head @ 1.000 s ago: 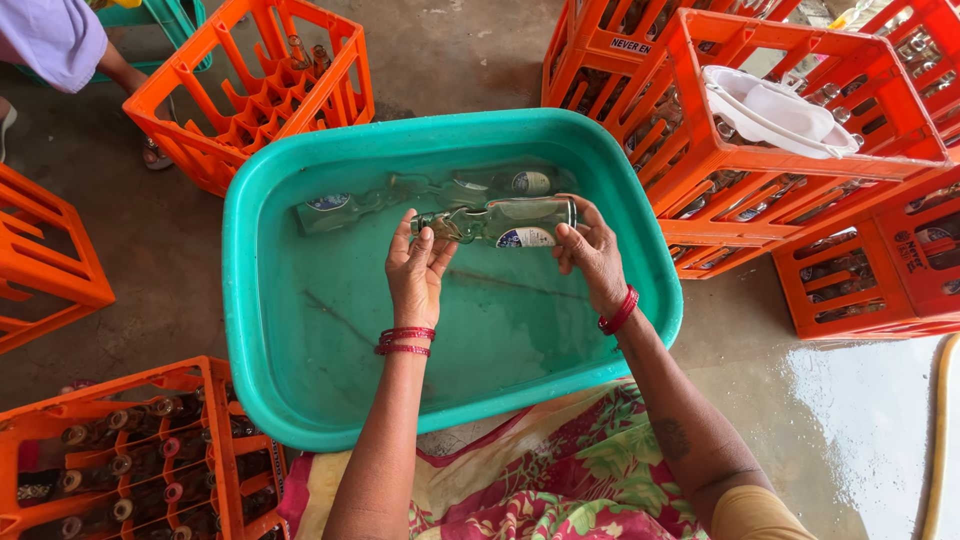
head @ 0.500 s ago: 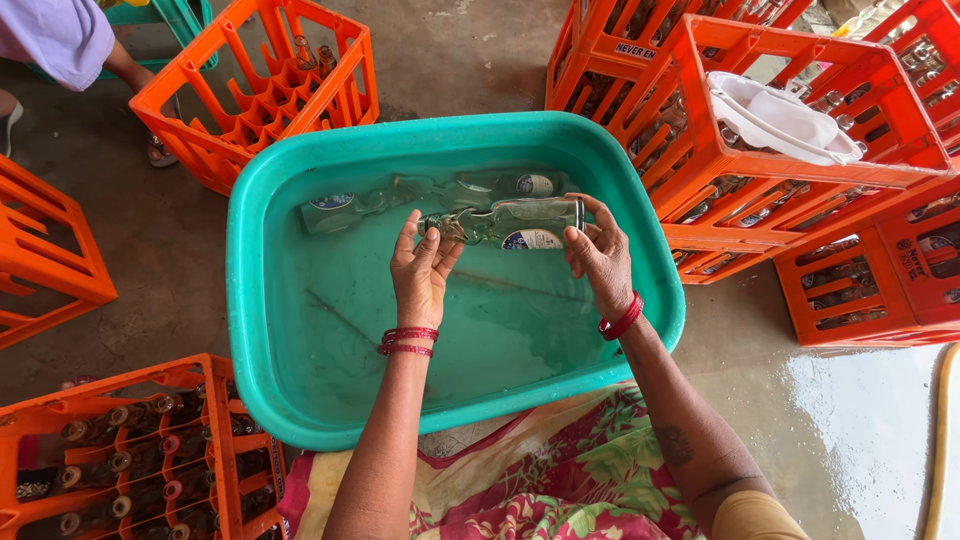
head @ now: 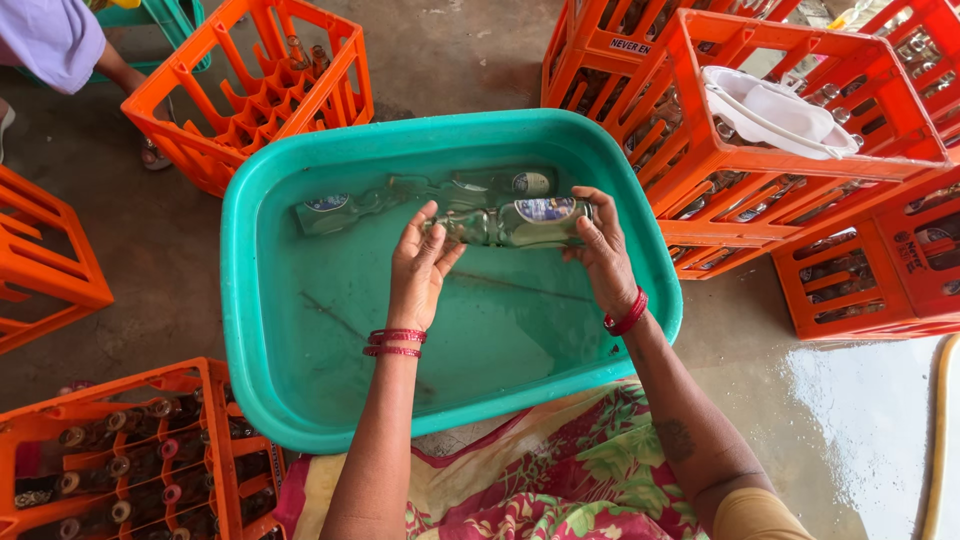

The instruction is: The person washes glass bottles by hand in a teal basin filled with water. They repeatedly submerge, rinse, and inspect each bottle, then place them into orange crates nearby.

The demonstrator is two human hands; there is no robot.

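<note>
The glass bottle (head: 510, 222) lies crosswise over the teal tub (head: 300, 420). The right hand (head: 600, 255) wraps its base. The left hand (head: 418, 270) pinches its neck; both hands' fingers are curled on it.

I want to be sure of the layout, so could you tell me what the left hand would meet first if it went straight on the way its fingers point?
The left hand already touches the glass bottle it holds.

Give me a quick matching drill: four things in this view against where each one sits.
1. glass bottle
2. white basin
3. hose
4. green tub

A. on top of an orange crate
B. on the wet floor, far right
C. held in both hands
D. on the floor, with water in it

Pairs: 1-C, 2-A, 3-B, 4-D
</note>
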